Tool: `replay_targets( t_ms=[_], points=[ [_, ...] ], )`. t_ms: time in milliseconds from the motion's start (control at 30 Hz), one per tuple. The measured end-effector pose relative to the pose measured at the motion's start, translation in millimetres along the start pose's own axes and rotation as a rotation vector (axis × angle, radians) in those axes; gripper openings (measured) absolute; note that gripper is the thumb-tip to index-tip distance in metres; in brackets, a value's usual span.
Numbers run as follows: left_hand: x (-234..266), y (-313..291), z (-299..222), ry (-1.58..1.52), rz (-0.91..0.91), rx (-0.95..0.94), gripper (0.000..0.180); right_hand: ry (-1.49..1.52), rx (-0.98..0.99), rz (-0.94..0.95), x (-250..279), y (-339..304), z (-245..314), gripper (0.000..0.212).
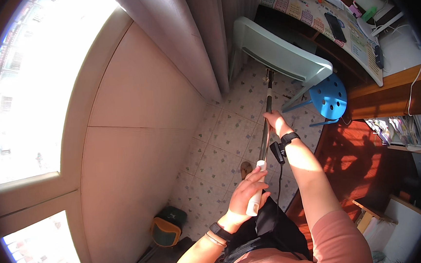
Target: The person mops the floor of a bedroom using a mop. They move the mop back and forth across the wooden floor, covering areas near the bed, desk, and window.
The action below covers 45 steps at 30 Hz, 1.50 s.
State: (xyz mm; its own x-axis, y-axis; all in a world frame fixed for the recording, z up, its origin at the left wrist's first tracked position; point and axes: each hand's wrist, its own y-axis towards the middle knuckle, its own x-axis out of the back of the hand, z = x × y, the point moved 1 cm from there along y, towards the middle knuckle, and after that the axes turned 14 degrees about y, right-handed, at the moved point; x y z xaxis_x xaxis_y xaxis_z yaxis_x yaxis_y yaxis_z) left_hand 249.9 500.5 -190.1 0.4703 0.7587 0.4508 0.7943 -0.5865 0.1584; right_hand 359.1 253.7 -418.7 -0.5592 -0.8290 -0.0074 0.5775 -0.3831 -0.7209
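Note:
A long dark pole (pixel 264 145) with a white grip (pixel 253 207) slants away from my body across the tiled floor. My left hand (pixel 244 193) wraps around the white grip at its near end. Farther along the shaft, my right hand (pixel 277 122) is closed on the dark part. The pole's far end reaches the floor by a pale chair (pixel 283 53); the chair back hides its head, so I cannot tell which floor tool it is. Beside my right wrist is a black device (pixel 277 152) with a cable running down.
A blue stool (pixel 329 98) with round holes stands right of the chair, by a desk (pixel 305 15) bearing a black phone (pixel 335 27). Grey curtains (pixel 209 38) hang at the far left. A dark bin with an orange rim (pixel 165 231) sits near the wall panel (pixel 134 151).

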Motion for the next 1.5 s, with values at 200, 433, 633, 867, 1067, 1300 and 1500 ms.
replay_targets(
  t_ms=[200, 433, 633, 867, 1067, 1300, 1500],
  points=[
    [13.6, -33.1, 27.8, -0.016, -0.007, 0.143, 0.023, -0.153, -0.159, 0.056, -24.0, -8.9, -33.0, 0.031],
    [101.9, -188.1, 6.0, 0.031, -0.027, 0.191, 0.018, -0.518, -0.325, 0.108, -107.9, -109.1, -121.2, 0.035],
    [204.0, -411.2, -53.7, 0.093, -0.175, 0.401, 0.017, -0.576, -0.426, 0.414, -214.8, -273.3, -270.1, 0.036],
    [274.6, -608.3, -195.6, -0.168, -0.502, 0.837, 0.011, -0.674, -0.707, 0.770, -294.2, -498.6, -429.2, 0.048],
    [311.5, -642.0, -247.1, 0.218, -0.383, 0.643, 0.019, -0.440, -0.892, 0.855, -302.2, -573.5, -468.3, 0.039],
    [299.8, -584.5, -218.7, 0.386, -0.392, 0.531, 0.028, -0.060, -0.775, 0.649, -270.3, -524.1, -416.9, 0.029],
    [239.4, -483.9, -141.1, 0.309, -0.210, 0.249, 0.006, -0.007, -0.486, 0.376, -226.1, -384.8, -315.8, 0.028]
  ],
)
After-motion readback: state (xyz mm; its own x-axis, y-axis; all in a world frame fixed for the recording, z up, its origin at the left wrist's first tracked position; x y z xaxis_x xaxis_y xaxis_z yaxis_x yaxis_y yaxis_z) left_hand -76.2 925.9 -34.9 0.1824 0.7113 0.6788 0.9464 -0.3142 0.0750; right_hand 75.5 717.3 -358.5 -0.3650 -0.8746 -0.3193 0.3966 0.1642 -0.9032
